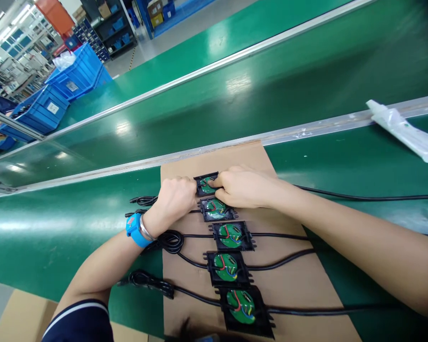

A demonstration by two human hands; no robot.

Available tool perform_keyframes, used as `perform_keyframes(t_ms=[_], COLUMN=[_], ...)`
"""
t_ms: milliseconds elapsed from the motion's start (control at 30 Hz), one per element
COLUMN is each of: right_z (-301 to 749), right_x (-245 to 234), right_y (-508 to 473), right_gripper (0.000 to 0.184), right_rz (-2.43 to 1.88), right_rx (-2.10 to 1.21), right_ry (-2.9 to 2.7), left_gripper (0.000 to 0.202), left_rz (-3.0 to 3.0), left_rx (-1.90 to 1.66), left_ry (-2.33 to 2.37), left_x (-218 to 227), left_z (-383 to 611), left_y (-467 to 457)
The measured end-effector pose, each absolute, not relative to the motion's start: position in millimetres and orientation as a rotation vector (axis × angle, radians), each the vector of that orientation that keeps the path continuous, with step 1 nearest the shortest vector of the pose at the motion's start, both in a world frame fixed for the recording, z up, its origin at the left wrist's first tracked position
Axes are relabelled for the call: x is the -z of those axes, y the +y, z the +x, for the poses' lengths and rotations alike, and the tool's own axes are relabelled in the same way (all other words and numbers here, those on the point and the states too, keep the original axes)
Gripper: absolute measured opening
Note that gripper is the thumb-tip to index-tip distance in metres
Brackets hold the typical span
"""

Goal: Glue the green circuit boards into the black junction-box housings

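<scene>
Several black square housings with round green circuit boards and coloured wires lie in a row on a brown cardboard sheet [299, 285]. Both my hands meet at the farthest housing [205, 184]. My left hand [174, 202], with a blue wrist strap [135, 230], is curled into a fist against the housing's left edge. My right hand [244, 187] has its fingers closed and pressed onto the housing's right side and board. Just below sits the second housing [217, 209], then a third [232, 236]. Black cables [281, 260] run out from the housings to both sides.
The cardboard lies on a green bench beside a long green conveyor belt [271, 90] with metal rails [324, 126]. A white plastic bag [406, 130] rests at the far right. Blue crates [76, 73] stand at the far left. Coiled cable ends [146, 280] lie left of the cardboard.
</scene>
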State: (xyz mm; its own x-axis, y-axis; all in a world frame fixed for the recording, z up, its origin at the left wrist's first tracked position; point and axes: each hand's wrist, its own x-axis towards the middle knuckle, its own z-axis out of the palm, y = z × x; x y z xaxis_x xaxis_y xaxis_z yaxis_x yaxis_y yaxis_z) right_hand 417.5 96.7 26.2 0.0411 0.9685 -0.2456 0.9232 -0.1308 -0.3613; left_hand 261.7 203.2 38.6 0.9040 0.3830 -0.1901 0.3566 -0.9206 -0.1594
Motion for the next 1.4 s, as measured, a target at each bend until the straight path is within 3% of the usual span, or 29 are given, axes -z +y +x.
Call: perform_keyframes(t_ms=[300, 500, 800, 967, 1133, 1267, 1400], right_z=[414.1, 414.6, 417.9, 435.0, 448.0, 446.2, 438.5], right_x=[-28.8, -28.5, -25.7, -28.8, -28.6, -24.0, -10.4], right_y=[94.7, 93.0, 92.7, 85.5, 75.0, 66.9, 63.3], right_gripper=[0.046, 0.048, 0.045, 0.043, 0.036, 0.014, 0.028], right_rz=[-2.235, -2.235, -2.199, -1.919, -1.950, -1.987, -2.034], right_rx=[-0.672, -0.665, -0.689, -0.850, -0.841, -0.746, -0.418], right_ry=[-1.986, -1.995, -1.953, -1.942, -1.867, -1.887, -1.962], left_gripper=[0.025, 0.057, 0.049, 0.033, 0.026, 0.031, 0.034], left_rz=[-2.844, -2.885, -3.042, -3.167, -3.289, -3.280, -3.299], left_rx=[-0.388, -0.351, -0.501, -0.112, -0.051, 0.006, 0.055], left_ry=[-0.621, -0.436, -0.403, -0.402, 0.108, 0.211, 0.217], left_x=[-40.7, -35.2, -43.5, -41.8, -26.9, -14.2, -5.8], left_z=[264.0, 243.2, 257.5, 254.3, 258.9, 253.1, 249.2], left_y=[196.3, 182.0, 200.0, 206.4, 217.8, 220.7, 216.9])
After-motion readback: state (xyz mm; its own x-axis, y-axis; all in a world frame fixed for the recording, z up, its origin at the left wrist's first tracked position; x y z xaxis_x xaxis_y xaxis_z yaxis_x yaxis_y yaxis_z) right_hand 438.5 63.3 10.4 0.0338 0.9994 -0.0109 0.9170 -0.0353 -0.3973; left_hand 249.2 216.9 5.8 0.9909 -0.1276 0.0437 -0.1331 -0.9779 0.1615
